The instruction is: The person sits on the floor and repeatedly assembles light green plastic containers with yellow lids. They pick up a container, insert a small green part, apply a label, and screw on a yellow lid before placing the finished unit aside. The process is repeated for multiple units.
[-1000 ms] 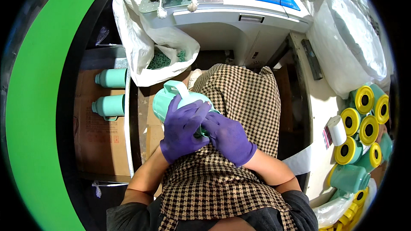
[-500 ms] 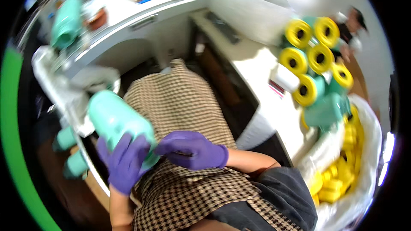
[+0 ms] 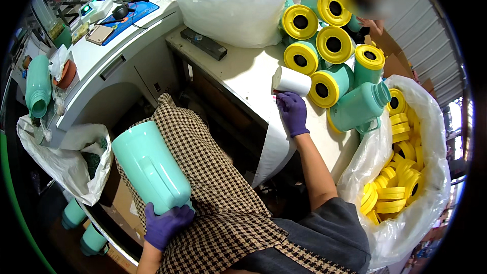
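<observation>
A mint-green plastic jug (image 3: 149, 165) lies tilted across my lap, its handle facing up and its base pointing away to the left. My left hand (image 3: 166, 226), in a purple glove, is closed around its near end, so the mouth is mostly hidden. My right hand (image 3: 294, 114), gloved the same way, reaches onto the white table (image 3: 243, 73). Its fingers are pinched together beside a white cylinder (image 3: 294, 81) lying on its side. A bit of red shows by the fingertips; what they hold is hidden.
Green jugs with yellow bases (image 3: 335, 44) crowd the table's right side. A plastic-lined container of yellow rings (image 3: 390, 193) stands at right. At left are a white bag (image 3: 76, 172), another green jug (image 3: 38, 83) and a desk (image 3: 134, 35). Someone works at the far right.
My right hand has left the jug's mouth and moved right to the table by the white cylinder. The jug has turned handle-up and sits lower. The view has shifted.
</observation>
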Available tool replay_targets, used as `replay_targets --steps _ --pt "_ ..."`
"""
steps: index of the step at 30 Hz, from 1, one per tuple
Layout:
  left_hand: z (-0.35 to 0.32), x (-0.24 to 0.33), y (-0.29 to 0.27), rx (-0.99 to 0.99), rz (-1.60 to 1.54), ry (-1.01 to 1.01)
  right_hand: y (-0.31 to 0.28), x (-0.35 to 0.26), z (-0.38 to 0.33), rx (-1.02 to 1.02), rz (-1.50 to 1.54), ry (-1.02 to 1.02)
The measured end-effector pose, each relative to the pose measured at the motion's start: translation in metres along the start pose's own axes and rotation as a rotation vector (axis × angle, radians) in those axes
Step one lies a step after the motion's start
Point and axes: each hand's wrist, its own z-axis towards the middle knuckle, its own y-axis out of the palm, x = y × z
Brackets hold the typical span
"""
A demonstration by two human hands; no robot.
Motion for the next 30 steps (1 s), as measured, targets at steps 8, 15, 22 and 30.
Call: replay_targets --steps 8,15,22,30 --pt "0.002 0.006 -0.006 0.042 -0.076 -0.087 0.009 0.009 0.006 -0.129 0.044 0.022" --pt "0.021 0.008 -0.023 -0.004 0.019 -0.122 -0.007 -0.025 -0.021 -0.032 0.112 0.222" --pt "0.014 0.003 -0.012 0.174 -0.075 -0.083 -0.016 -0.025 -0.031 -0.057 0.274 0.169" --pt "-0.020 0.009 0.030 0.242 0.101 -0.001 -0.050 -0.151 0.003 0.033 0.319 0.007"
